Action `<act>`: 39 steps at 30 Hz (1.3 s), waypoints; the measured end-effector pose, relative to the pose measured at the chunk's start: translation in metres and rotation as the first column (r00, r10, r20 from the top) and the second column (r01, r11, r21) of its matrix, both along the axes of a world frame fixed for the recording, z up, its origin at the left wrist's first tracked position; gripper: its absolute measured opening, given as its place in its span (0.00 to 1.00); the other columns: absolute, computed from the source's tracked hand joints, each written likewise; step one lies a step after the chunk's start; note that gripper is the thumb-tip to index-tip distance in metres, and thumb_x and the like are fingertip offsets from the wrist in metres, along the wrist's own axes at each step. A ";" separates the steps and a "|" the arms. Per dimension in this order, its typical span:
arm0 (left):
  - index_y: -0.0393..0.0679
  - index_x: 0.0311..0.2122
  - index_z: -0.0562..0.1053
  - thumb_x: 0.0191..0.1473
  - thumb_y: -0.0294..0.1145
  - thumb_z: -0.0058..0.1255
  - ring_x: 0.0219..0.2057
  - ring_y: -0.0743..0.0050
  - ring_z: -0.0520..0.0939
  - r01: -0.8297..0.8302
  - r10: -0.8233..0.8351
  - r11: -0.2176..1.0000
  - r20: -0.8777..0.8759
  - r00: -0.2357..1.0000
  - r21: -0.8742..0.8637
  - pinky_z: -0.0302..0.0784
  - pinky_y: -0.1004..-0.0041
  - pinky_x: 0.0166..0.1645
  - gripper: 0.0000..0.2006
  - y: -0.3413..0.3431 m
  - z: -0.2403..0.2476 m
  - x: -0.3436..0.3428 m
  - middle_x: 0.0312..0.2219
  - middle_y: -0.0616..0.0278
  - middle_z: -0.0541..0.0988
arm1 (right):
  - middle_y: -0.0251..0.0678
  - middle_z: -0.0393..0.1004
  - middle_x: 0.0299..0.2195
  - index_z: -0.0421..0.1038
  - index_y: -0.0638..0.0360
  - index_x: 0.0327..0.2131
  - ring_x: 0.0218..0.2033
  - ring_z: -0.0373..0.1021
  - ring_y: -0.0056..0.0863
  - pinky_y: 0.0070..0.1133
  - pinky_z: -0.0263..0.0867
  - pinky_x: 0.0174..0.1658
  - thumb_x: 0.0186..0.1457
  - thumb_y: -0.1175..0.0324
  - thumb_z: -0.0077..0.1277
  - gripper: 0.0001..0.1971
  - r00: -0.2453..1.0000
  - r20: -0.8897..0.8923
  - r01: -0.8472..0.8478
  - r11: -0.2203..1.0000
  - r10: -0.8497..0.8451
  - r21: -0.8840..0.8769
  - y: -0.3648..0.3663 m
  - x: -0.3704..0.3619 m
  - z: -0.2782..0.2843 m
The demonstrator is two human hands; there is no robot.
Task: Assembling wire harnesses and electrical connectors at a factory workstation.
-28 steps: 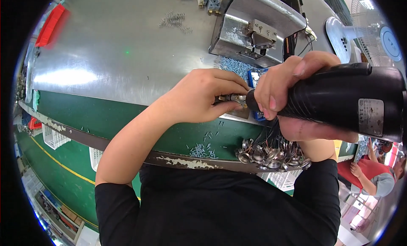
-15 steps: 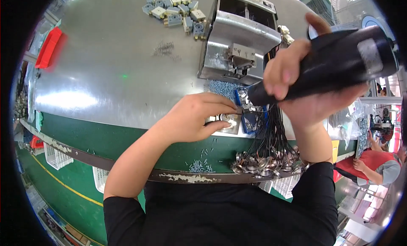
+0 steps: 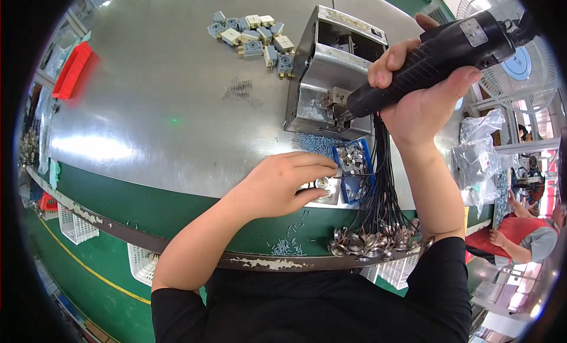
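Observation:
My right hand (image 3: 422, 109) is wrapped round a black electric screwdriver (image 3: 434, 62), held slantwise. The driver's tip reaches the small front block of a metal screw feeder (image 3: 331, 65); whether a screw is on it I cannot tell. My left hand (image 3: 286, 180) rests low over a small metal plate (image 3: 332, 194) near the table's front edge. Its fingers and thumb curve round a small part with a round metal centre (image 3: 322, 182), mostly hidden by the hand. Right beside it stands a blue divided tray (image 3: 370, 160) of small metal pieces.
Bluish screws (image 3: 319, 144) lie before the feeder. Black cables (image 3: 385, 160) run down to a heap of round metal pieces (image 3: 366, 244). Grey and white plugs (image 3: 251, 49), springs (image 3: 238, 89), loose screws (image 3: 287, 247) and a red bin (image 3: 72, 71) lie about. A co-worker (image 3: 514, 233) sits right.
The screwdriver has moved from above the blue tray away to the feeder's front and is tilted more steeply. My left hand stays at the small part. The whole view has shifted slightly.

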State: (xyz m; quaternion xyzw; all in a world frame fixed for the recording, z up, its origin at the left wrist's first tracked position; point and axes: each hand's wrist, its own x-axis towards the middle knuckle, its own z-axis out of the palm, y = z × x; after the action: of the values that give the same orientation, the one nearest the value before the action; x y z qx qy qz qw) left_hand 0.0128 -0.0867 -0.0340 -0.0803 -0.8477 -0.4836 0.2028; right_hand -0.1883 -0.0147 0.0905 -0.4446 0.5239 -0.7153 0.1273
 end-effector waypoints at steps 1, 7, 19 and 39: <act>0.40 0.49 0.80 0.52 0.29 0.67 0.47 0.51 0.85 -0.002 0.002 1.000 -0.002 1.000 0.000 0.82 0.60 0.51 0.18 0.000 0.000 0.000 0.49 0.55 0.84 | 0.35 0.68 0.26 0.59 0.61 0.63 0.22 0.66 0.30 0.30 0.66 0.31 0.49 0.13 0.37 0.59 0.998 0.058 -0.023 1.000 0.024 -0.021 0.001 -0.006 -0.003; 0.39 0.47 0.80 0.52 0.29 0.67 0.47 0.51 0.85 -0.005 0.005 1.000 0.012 1.000 0.001 0.82 0.60 0.50 0.17 -0.002 0.001 0.000 0.50 0.55 0.83 | 0.35 0.68 0.26 0.59 0.61 0.62 0.22 0.65 0.29 0.29 0.66 0.30 0.50 0.13 0.37 0.58 0.993 0.111 -0.043 0.999 0.045 -0.024 -0.001 -0.008 -0.006; 0.39 0.46 0.80 0.50 0.29 0.68 0.47 0.51 0.86 -0.020 0.016 0.996 0.045 0.999 0.089 0.81 0.61 0.52 0.17 -0.002 0.001 0.003 0.49 0.53 0.84 | 0.34 0.67 0.26 0.59 0.61 0.63 0.21 0.64 0.27 0.29 0.64 0.29 0.51 0.14 0.35 0.57 0.975 0.189 -0.118 0.993 0.116 0.000 0.007 0.000 -0.004; 0.36 0.26 0.78 0.44 0.22 0.72 0.29 0.57 0.84 -0.233 0.243 0.963 -0.065 0.968 0.133 0.78 0.66 0.34 0.10 0.002 -0.002 0.009 0.30 0.51 0.82 | 0.38 0.73 0.26 0.60 0.67 0.61 0.21 0.69 0.22 0.20 0.67 0.27 0.60 0.22 0.39 0.51 0.934 0.203 -0.307 0.952 0.295 0.025 0.020 0.062 0.004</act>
State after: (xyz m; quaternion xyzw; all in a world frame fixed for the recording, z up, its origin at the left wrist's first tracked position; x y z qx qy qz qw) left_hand 0.0216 -0.0846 -0.0356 0.0155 -0.8105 -0.5040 0.2981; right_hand -0.1264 0.0058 0.0942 -0.4428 0.4545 -0.7127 0.2991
